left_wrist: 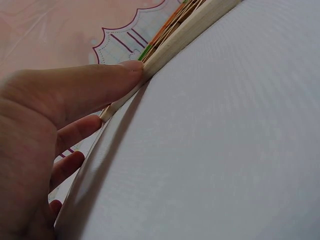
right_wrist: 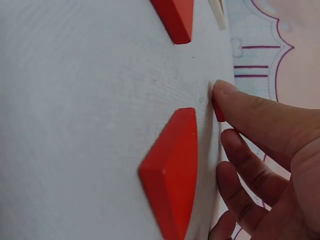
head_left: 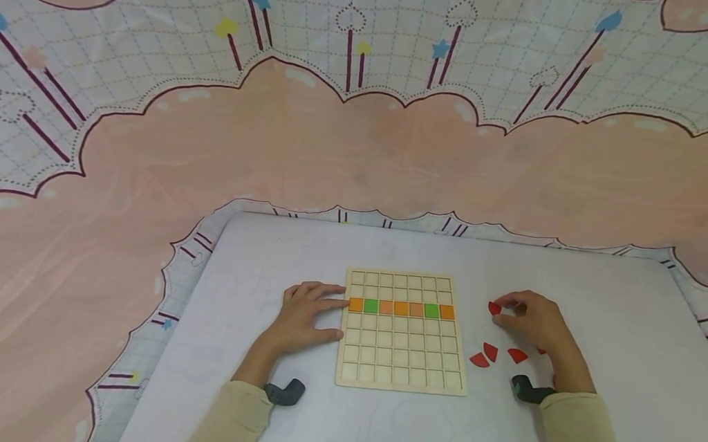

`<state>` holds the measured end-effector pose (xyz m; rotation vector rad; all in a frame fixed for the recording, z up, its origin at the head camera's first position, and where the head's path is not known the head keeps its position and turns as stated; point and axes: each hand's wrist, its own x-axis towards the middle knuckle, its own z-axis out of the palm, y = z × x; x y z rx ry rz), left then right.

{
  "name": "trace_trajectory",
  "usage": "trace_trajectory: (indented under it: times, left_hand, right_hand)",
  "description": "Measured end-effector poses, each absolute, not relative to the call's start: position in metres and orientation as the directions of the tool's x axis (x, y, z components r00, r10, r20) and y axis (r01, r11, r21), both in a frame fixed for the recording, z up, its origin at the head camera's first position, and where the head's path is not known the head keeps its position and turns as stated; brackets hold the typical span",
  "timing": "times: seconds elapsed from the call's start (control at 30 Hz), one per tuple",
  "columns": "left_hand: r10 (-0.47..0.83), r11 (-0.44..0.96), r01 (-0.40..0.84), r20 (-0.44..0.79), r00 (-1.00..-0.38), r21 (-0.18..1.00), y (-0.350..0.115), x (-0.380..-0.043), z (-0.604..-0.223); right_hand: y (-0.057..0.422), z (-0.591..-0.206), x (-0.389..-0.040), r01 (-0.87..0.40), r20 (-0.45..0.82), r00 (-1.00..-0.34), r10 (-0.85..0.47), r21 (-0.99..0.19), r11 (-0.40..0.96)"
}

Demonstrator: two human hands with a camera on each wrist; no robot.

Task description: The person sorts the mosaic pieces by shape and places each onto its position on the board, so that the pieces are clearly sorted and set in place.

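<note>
A pale wooden grid board [head_left: 399, 392] lies on the table; one row across it holds orange [head_left: 401, 309], green [head_left: 371, 306] and peach squares. At the board's left edge my left hand [head_left: 307, 318] rests, fingers fairly straight and spread, with the thumb [left_wrist: 107, 85] touching the rim in the left wrist view. To the right of the board, my right hand [head_left: 536, 325] pinches a red wedge-shaped piece [head_left: 494, 308] between thumb and fingers, close to the tabletop. In the right wrist view the thumb mostly covers that piece [right_wrist: 218, 111].
Several more red wedges [head_left: 517, 356] lie loose between the board and my right forearm, some partly hidden by it. Dark wrist mounts [head_left: 286, 392] stick out inward from both sleeves. Beyond the white tabletop [head_left: 327, 247] hangs a pink patterned cloth [head_left: 359, 152].
</note>
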<state>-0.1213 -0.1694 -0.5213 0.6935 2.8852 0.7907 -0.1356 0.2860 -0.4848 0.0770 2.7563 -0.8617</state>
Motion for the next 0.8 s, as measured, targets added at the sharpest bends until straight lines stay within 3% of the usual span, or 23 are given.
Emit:
trace_trajectory:
  times: [0.53,0.8]
  left_hand:
    - [0.444,0.766,0.409,0.052,-0.895,0.496,-0.169,-0.121,-0.518]
    - [0.456,0.761,0.425,0.063,-0.888,0.49,-0.17,-0.121,-0.519]
  right_hand:
    - [0.275,-0.485,-0.137,0.079,-0.184,-0.982,-0.032,-0.566,0.82]
    - [0.249,-0.475,-0.137,0.099,-0.22,-0.974,-0.052,-0.624,0.775]
